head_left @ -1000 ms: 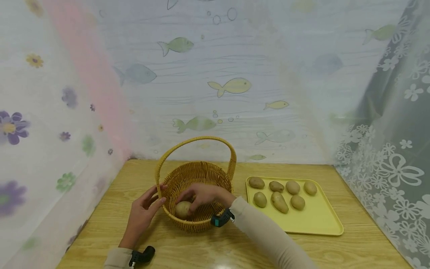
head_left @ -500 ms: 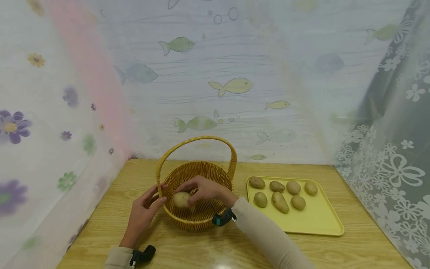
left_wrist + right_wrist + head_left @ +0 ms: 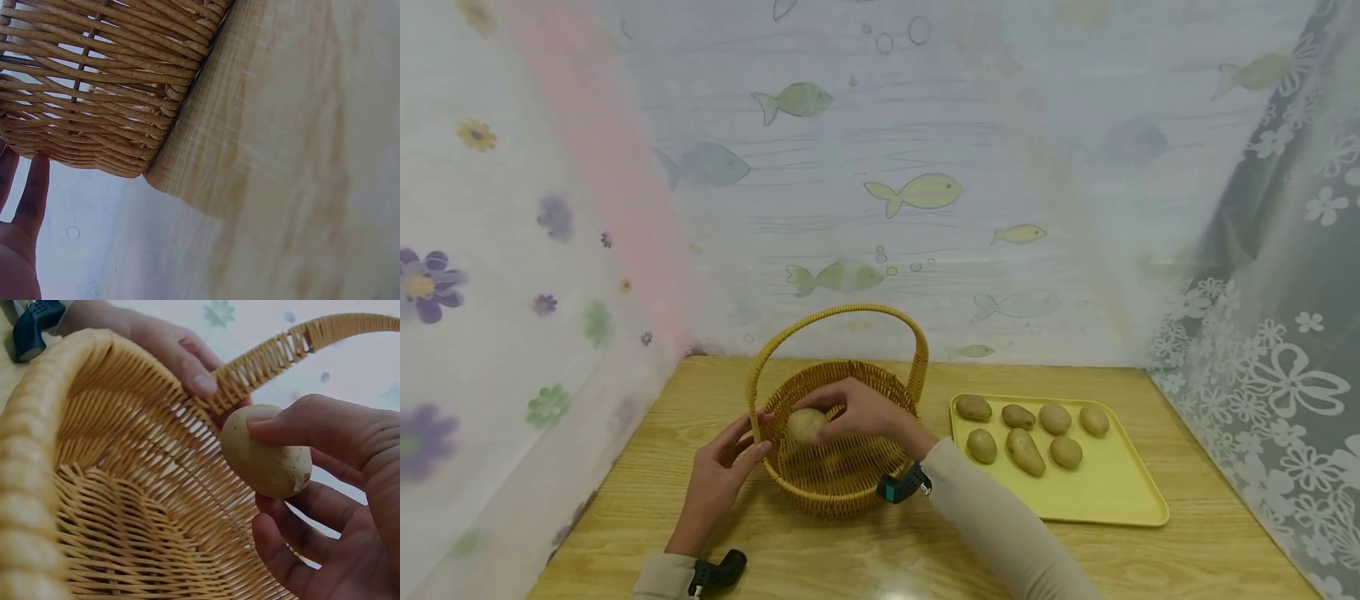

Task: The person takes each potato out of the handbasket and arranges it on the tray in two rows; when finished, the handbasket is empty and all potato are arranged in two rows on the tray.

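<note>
A potato [image 3: 806, 425] is pinched between the thumb and fingers of my right hand [image 3: 865, 417], inside the wicker basket [image 3: 831, 503] and above its floor. In the right wrist view the potato [image 3: 265, 456] is pale and smooth with a small rough scar at one end. The woven basket floor [image 3: 131, 544] shows bare beneath it. At the basket's left side, my left hand [image 3: 718, 471] grips the rim where the tall arched handle [image 3: 842, 308] meets it. Two fingers [image 3: 34, 194] rest against the weave in the left wrist view.
To the right of the basket lies a yellow tray [image 3: 1112, 492] bearing several potatoes [image 3: 1026, 451]. Both sit on a wooden table [image 3: 910, 550]. Printed curtains [image 3: 925, 250] enclose the table at the back and sides.
My right hand has lifted the potato from low in the basket up toward its rim. The left hand and the basket have stayed put.
</note>
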Demonstrator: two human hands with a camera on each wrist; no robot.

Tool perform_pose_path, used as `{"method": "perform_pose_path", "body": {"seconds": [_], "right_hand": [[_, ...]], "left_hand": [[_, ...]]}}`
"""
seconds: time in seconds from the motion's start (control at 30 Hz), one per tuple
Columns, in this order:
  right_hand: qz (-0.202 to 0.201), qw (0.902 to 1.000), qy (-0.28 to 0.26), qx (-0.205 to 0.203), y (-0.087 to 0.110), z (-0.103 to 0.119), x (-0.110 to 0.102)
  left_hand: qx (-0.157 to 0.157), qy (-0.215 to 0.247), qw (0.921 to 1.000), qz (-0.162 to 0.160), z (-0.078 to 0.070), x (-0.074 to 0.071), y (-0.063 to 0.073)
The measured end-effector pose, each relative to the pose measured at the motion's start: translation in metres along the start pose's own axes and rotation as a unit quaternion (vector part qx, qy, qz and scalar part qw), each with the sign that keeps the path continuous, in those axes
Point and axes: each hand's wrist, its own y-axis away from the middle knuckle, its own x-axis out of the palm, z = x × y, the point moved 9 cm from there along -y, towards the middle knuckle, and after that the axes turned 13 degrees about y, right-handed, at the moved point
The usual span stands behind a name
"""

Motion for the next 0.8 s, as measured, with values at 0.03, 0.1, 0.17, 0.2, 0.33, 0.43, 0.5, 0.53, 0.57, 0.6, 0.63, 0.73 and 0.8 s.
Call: {"method": "perform_pose_path", "body": {"seconds": [0.03, 0.1, 0.17, 0.2, 0.33, 0.43, 0.5, 0.53, 0.57, 0.6, 0.63, 0.73, 0.8], "right_hand": [[-0.002, 1.0000, -0.001, -0.001, 0.000, 0.001, -0.002], [-0.003, 1.0000, -0.008, -0.002, 0.001, 0.003, -0.004], [-0.006, 0.9999, -0.012, 0.000, 0.002, 0.003, -0.006], [-0.007, 0.9999, -0.014, 0.000, 0.003, 0.004, -0.007], [-0.013, 0.9998, -0.016, 0.002, 0.006, 0.004, -0.009], [-0.015, 0.9997, -0.019, 0.004, 0.008, 0.003, -0.009], [-0.017, 0.9996, -0.022, 0.006, 0.010, 0.003, -0.010], [-0.019, 0.9995, -0.023, 0.007, 0.011, 0.002, -0.011], [-0.021, 0.9994, -0.025, 0.007, 0.012, 0.002, -0.011], [-0.025, 0.9994, -0.022, 0.006, 0.013, 0.003, -0.012], [-0.028, 0.9994, -0.021, 0.006, 0.014, 0.003, -0.013], [-0.037, 0.9991, -0.018, 0.005, 0.017, 0.005, -0.017], [-0.041, 0.9990, -0.016, 0.006, 0.020, 0.007, -0.019]], "left_hand": [[-0.001, -0.001, 1.0000, -0.001, 0.000, 0.000, 0.000], [-0.001, -0.002, 1.0000, -0.002, -0.001, 0.000, 0.000], [0.000, -0.004, 1.0000, 0.000, -0.001, 0.000, 0.000], [-0.002, -0.002, 1.0000, -0.002, -0.001, 0.000, 0.000], [-0.001, -0.001, 1.0000, -0.001, 0.000, 0.000, 0.000], [0.001, 0.000, 1.0000, -0.001, 0.001, -0.001, 0.000], [0.001, 0.001, 1.0000, -0.002, 0.002, -0.001, 0.000], [0.000, 0.001, 1.0000, -0.003, 0.002, -0.001, 0.001], [0.001, 0.000, 1.0000, -0.003, 0.002, -0.001, 0.001], [0.001, -0.002, 1.0000, -0.003, 0.001, -0.001, 0.001], [-0.001, 0.000, 1.0000, -0.006, 0.001, -0.001, 0.001], [-0.001, -0.001, 1.0000, -0.006, -0.001, 0.000, 0.001], [-0.002, -0.001, 1.0000, -0.005, -0.002, 0.000, 0.001]]}}
